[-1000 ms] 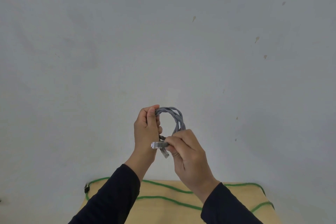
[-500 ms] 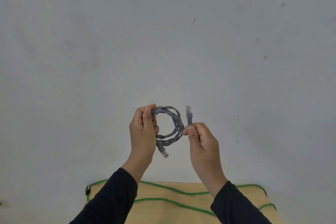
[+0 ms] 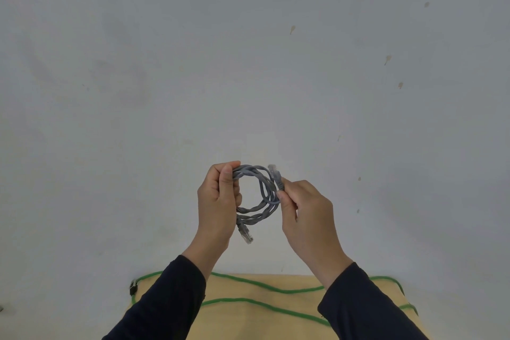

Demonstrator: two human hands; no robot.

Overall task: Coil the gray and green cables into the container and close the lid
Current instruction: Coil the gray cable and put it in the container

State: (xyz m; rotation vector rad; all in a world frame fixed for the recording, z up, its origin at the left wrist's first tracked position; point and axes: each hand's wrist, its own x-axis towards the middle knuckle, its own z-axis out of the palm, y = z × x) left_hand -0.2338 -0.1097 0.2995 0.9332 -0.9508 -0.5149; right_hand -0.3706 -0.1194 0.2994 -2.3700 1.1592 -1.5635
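Since half a second ago, the right hand (image 3: 306, 212) has drawn closer to the left hand (image 3: 218, 201), pinching the gray cable (image 3: 265, 193) near its plug; the left grips the coil. Below, the green cable (image 3: 265, 288) lies loose across a tan table (image 3: 248, 323).

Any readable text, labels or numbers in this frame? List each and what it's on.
None readable.
Coiled gray network cable: no jacket print can be made out.
Loose green cable and tan wooden tabletop: no markings.
Pale gray wall: only small stains, no signs.
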